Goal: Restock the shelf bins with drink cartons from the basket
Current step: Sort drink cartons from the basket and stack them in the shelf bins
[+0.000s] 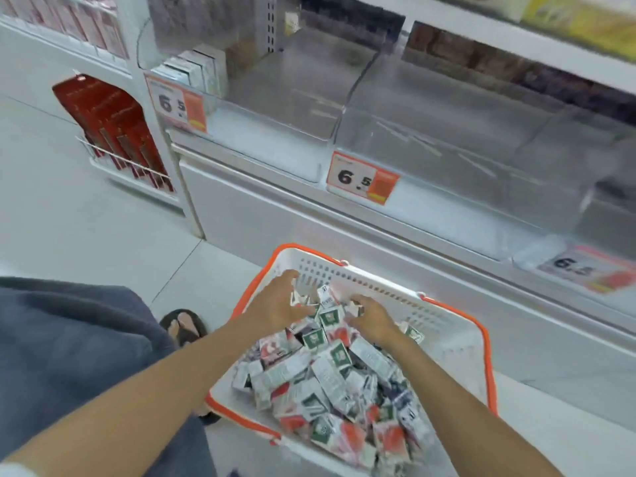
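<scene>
A white basket (457,342) with an orange rim stands on the floor below the shelf, piled with small drink cartons (330,380) in white, green and red. Both my hands reach into its far end. My left hand (278,301) curls its fingers over cartons near the far wall. My right hand (371,316) grips a carton at the top of the pile. Above, clear plastic shelf bins (285,98) sit in a row; the left one holds a few white cartons (196,68) at its left side, the one beside it (447,139) looks bare.
Orange price tags reading 6.5 (361,179) hang on the bin fronts. A wire rack of red boxes (113,129) hangs at the shelf's left end. My foot in a sandal (184,325) is left of the basket, with my dark-clothed knee (69,346) nearer.
</scene>
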Motion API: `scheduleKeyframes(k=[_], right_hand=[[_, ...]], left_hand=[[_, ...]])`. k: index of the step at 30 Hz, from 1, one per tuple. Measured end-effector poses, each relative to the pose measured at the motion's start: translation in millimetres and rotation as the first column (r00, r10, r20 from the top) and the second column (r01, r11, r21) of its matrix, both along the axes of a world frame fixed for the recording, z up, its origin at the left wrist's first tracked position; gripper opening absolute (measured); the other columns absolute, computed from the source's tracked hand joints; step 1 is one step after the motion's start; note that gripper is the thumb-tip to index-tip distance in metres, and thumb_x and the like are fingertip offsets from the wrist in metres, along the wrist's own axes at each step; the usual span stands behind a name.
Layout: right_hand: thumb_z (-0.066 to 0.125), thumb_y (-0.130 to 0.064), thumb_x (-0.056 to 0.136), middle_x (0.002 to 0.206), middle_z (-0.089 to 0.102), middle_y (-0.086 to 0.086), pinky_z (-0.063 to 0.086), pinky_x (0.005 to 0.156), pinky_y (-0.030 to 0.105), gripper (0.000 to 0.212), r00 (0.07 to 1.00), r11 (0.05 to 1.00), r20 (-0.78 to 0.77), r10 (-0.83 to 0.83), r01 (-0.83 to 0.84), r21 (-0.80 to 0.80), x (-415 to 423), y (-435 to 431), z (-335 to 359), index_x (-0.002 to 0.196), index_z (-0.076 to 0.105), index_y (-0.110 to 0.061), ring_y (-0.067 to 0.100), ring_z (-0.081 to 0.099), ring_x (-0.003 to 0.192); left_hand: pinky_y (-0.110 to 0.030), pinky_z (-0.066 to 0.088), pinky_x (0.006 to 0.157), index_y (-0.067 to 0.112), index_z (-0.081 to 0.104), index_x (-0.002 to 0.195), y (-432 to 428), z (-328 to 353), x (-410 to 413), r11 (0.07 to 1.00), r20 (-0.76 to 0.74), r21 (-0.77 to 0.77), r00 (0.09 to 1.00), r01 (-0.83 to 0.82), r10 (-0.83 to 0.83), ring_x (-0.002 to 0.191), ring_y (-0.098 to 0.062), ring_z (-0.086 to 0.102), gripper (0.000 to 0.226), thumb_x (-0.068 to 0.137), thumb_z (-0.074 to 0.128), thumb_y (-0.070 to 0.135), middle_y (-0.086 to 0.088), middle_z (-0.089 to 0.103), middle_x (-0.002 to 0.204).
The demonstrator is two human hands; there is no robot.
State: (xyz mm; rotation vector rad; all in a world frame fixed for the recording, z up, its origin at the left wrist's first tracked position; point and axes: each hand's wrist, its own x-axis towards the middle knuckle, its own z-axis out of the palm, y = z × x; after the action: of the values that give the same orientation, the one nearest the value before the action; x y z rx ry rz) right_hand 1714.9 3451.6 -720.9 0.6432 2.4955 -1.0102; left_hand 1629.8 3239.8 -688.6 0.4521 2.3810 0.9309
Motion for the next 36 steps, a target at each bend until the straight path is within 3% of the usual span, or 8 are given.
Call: scheduleKeyframes(k=[6, 10, 16, 20, 22, 25, 29, 36], right_hand=[[0.069, -0.023, 0.087, 0.150, 0.034, 0.013, 0.038, 0.109, 0.041, 0.082, 0.998, 0.997, 0.048, 0.034, -0.037, 0.065, -1, -25, -60, 0.152, 0.019, -0.029, 0.030, 0.040, 0.134], [0.072, -0.022, 0.084, 0.103, 0.052, 0.002, 0.044, 0.075, 0.028, 0.050, 1.000, 0.999, 0.005, 0.012, -0.012, 0.039, -6, -12, -69, 0.123, 0.040, -0.020, 0.018, 0.054, 0.092], [0.069, -0.017, 0.088, 0.098, 0.060, -0.003, 0.055, 0.072, 0.031, 0.037, 0.996, 0.996, -0.086, -0.022, 0.014, -0.091, -11, -6, -36, 0.119, 0.049, -0.016, 0.017, 0.064, 0.088], [0.071, -0.013, 0.087, 0.102, 0.065, -0.011, 0.053, 0.071, 0.014, 0.041, 0.975, 0.837, -0.130, -0.180, 0.082, -0.541, -9, 11, 20, 0.124, 0.055, -0.018, 0.003, 0.065, 0.091], [0.075, -0.013, 0.083, 0.109, 0.068, -0.005, 0.053, 0.077, 0.016, 0.052, 0.990, 0.774, -0.100, -0.104, 0.017, -0.633, -6, 21, 35, 0.130, 0.055, -0.017, 0.005, 0.067, 0.096], [0.076, -0.018, 0.083, 0.129, 0.058, -0.002, 0.049, 0.092, 0.023, 0.065, 0.997, 0.920, -0.004, 0.072, -0.069, -0.385, 7, 33, 27, 0.140, 0.047, -0.023, 0.014, 0.058, 0.116], [0.075, -0.026, 0.084, 0.148, 0.043, 0.006, 0.035, 0.111, 0.035, 0.073, 0.963, 0.985, 0.216, 0.161, -0.145, -0.088, 42, 32, -28, 0.147, 0.039, -0.017, 0.024, 0.044, 0.133], [0.073, -0.015, 0.079, 0.121, 0.065, 0.003, 0.059, 0.082, 0.038, 0.055, 0.998, 0.997, 0.044, 0.053, -0.055, 0.049, 49, 24, -47, 0.131, 0.057, -0.023, 0.019, 0.068, 0.094]], left_hand=[[-0.009, 0.042, 0.061, 0.021, 0.038, 0.138, -1, -16, 12, 0.999, 0.071, 0.015, 0.997, 0.040, -0.041, 0.085, -0.013, 0.056, 0.069, 0.082, 0.073, 0.040, -0.001, 0.053, 0.118], [-0.007, 0.043, 0.052, 0.021, 0.039, 0.136, 0, -16, 12, 1.000, 0.115, 0.001, 0.993, -0.011, 0.010, 0.079, -0.005, 0.059, 0.061, 0.086, 0.069, 0.038, -0.001, 0.052, 0.121], [-0.020, 0.048, 0.077, 0.019, 0.040, 0.138, 9, -22, 16, 0.996, 0.182, 0.039, 0.981, -0.081, 0.072, 0.099, -0.014, 0.058, 0.059, 0.088, 0.068, 0.034, -0.004, 0.052, 0.130], [-0.037, 0.045, 0.100, 0.029, 0.026, 0.150, 28, -9, 15, 0.982, 0.429, 0.138, 0.901, -0.127, 0.056, 0.123, -0.018, 0.051, 0.084, 0.082, 0.073, 0.044, 0.015, 0.037, 0.141], [-0.036, 0.052, 0.090, 0.031, 0.043, 0.140, 36, -4, 15, 0.961, 0.575, 0.219, 0.818, -0.171, 0.014, 0.116, -0.015, 0.058, 0.063, 0.084, 0.072, 0.037, 0.012, 0.049, 0.140], [-0.029, 0.055, 0.070, 0.024, 0.058, 0.123, 39, -2, 18, 0.942, 0.585, 0.238, 0.809, -0.236, 0.055, 0.102, -0.017, 0.065, 0.040, 0.087, 0.071, 0.016, 0.001, 0.065, 0.123], [-0.044, 0.060, 0.074, 0.020, 0.057, 0.116, 26, -7, 17, 0.902, 0.630, 0.233, 0.763, -0.365, 0.146, 0.107, -0.026, 0.062, 0.035, 0.087, 0.068, 0.004, -0.004, 0.062, 0.120], [-0.040, 0.059, 0.073, 0.019, 0.053, 0.124, 18, -9, 10, 0.880, 0.638, 0.200, 0.739, -0.432, 0.217, 0.112, -0.023, 0.059, 0.037, 0.091, 0.064, 0.008, -0.005, 0.060, 0.126]])
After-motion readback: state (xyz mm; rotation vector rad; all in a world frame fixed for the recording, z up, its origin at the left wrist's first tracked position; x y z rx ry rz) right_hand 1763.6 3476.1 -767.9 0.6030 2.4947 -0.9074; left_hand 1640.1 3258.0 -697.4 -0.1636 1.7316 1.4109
